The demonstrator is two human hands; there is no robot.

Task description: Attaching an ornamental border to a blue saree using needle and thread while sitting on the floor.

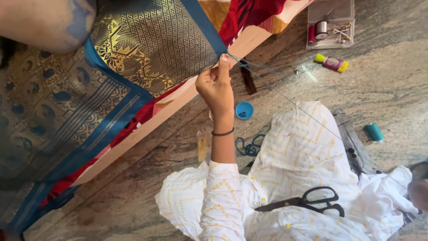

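I am holding my left hand [217, 87] up at the corner of the blue and gold cloth [151, 42], where it hangs over the edge of the wooden bed frame [178, 105]. My fingers [224, 62] are pressed together and are pinching the blue border at this corner. A thin thread [307, 114] is running from my fingers down and to the right, in one long straight line over my white lap, toward my right hand [420, 193]. The right hand is showing only at the picture edge, so I cannot tell how its fingers stand. The left hand is the nearer one to the cloth. Black scissors [312, 201] are lying on my lap.
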